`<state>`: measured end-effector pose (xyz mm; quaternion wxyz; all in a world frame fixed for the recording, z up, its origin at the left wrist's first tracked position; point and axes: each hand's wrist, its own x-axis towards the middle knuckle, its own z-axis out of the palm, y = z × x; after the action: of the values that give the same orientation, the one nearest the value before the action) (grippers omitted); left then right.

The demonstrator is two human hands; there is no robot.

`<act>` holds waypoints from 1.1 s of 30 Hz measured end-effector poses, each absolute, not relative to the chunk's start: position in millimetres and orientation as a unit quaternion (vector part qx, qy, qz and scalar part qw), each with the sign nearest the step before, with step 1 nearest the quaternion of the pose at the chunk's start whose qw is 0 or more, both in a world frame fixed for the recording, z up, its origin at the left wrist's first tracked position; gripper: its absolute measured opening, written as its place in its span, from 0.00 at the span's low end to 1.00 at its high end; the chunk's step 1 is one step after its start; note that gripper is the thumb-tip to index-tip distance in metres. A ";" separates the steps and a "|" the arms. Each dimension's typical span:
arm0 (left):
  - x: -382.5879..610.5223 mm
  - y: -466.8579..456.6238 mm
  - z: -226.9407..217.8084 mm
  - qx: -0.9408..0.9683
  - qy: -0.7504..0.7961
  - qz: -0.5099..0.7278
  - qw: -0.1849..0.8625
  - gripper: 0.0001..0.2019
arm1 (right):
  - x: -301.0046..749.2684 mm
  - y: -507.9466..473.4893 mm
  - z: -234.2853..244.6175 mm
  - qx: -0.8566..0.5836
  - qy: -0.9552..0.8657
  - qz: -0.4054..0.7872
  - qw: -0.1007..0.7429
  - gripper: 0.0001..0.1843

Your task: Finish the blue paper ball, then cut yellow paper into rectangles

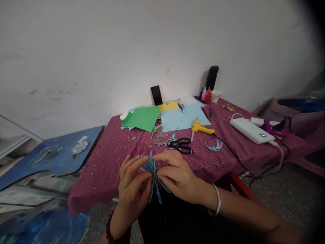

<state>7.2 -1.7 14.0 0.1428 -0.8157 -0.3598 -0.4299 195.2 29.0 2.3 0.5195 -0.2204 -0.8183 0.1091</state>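
A fringed blue paper piece, pinched together at its middle with strips fanning up and hanging down, is held between both hands over the table's front edge. My left hand grips it from the left with thumb and fingers closed. From the right, my right hand pinches the same piece, its fingertips close to the left thumb. Black-handled scissors lie just beyond the hands. Behind them sits a yellow glue gun with a glue stick beside it.
Green paper, light blue paper and paper scraps lie on the checked tablecloth. A phone leans on the wall. Small bottles and a paper cup stand at the back. A white power bank with cables is right.
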 end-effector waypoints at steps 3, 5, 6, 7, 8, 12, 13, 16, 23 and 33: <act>7.3 -4.9 12.6 -0.824 -0.354 -0.428 0.112 0.10 | 193.3 25.3 1.2 -0.209 -0.812 0.116 0.532 0.06; 6.6 -6.1 11.4 -0.825 -0.353 -0.431 0.096 0.11 | 193.2 23.6 1.2 -0.202 -0.812 0.121 0.534 0.07; 5.7 -6.0 11.0 -0.824 -0.352 -0.434 0.091 0.10 | 193.9 23.0 1.5 -0.201 -0.813 0.123 0.532 0.07; 4.4 -5.5 10.7 -0.824 -0.353 -0.436 0.086 0.10 | 195.4 22.4 1.8 -0.201 -0.816 0.124 0.528 0.06; 2.6 -4.7 10.7 -0.821 -0.355 -0.440 0.083 0.09 | 197.6 21.9 2.2 -0.201 -0.819 0.125 0.523 0.06; -7.8 -0.9 11.5 -0.785 -0.392 -0.472 0.091 0.06 | 210.0 19.9 2.0 -0.202 -0.799 0.134 0.550 0.10; -10.4 -0.4 11.4 -0.775 -0.400 -0.481 0.094 0.07 | 212.5 19.5 1.2 -0.208 -0.787 0.135 0.566 0.10; -15.8 -0.2 9.6 -0.765 -0.402 -0.494 0.097 0.07 | 215.5 19.8 -2.3 -0.239 -0.764 0.133 0.585 0.08; -17.7 -1.8 4.6 -0.766 -0.404 -0.490 0.104 0.10 | 212.4 22.6 -6.7 -0.284 -0.777 0.140 0.544 0.03; -6.3 -6.5 8.5 -0.802 -0.374 -0.437 0.160 0.13 | 211.4 21.2 -6.0 -0.294 -0.818 0.161 0.468 0.09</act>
<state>-6.3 -6.5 8.5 0.1598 -0.8023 -0.3741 -0.4369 211.4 21.2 -6.0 0.4677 -0.2942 -0.8178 0.1611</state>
